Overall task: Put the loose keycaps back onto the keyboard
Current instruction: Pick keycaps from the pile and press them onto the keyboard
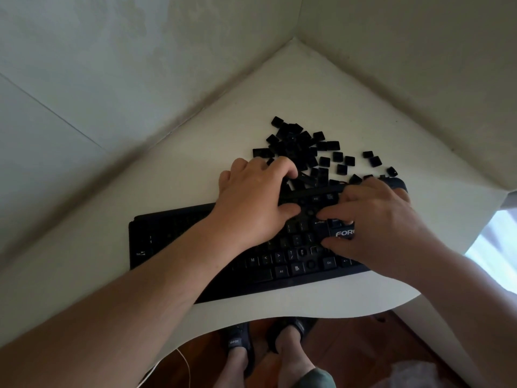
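A black keyboard [173, 236] lies across the white desk, and several of its sockets are bare near the right middle. Behind it sits a heap of loose black keycaps [303, 148], with a few stragglers [375, 161] to the right. My left hand [251, 203] reaches over the keyboard's far edge. Its fingers curl down among the nearest keycaps and its thumb lies on the key field, so it grips that edge. My right hand [375, 222] is spread over the keyboard's right part, fingertips and thumb pressing down beside the white logo [342, 233]. What lies under both palms is hidden.
The desk [293, 88] fits into a corner with walls close at the left and at the right behind the keycaps. Its curved front edge [251, 319] runs just below the keyboard. Under it are my feet in sandals [237, 343] and a white cable [184, 359].
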{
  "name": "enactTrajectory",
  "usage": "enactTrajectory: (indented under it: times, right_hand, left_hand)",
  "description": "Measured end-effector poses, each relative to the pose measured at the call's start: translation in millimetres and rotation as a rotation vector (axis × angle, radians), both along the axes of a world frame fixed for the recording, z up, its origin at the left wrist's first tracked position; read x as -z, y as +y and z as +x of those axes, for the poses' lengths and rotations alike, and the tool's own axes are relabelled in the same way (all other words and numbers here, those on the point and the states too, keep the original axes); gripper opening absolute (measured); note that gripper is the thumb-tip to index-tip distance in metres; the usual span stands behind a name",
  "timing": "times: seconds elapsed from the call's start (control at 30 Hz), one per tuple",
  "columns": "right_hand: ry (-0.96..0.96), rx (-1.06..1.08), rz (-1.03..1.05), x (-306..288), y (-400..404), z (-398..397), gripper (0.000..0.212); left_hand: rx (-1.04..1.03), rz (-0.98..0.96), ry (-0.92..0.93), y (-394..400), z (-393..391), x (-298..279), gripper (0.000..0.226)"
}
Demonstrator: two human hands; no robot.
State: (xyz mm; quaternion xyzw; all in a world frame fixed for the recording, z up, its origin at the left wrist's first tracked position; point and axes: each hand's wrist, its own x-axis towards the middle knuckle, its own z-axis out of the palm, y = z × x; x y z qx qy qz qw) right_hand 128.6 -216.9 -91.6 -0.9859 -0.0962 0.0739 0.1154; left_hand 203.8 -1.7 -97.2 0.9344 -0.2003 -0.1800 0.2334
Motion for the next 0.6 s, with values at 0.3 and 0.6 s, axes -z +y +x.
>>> enactTrajectory:
  times: [0.3, 0.6]
  right_hand:
    - [-0.041, 0.031, 0.079, -1.1, -0.8, -2.5, 0.040]
    - [0.049, -0.039, -0.107, -9.0, 5.1, 6.2, 0.038]
  left_hand:
    - [0.000, -0.079, 0.022, 6.5, 2.4, 1.6, 0.044]
    - [0.044, -0.096, 0.022, -4.1, -5.4, 1.7, 0.050]
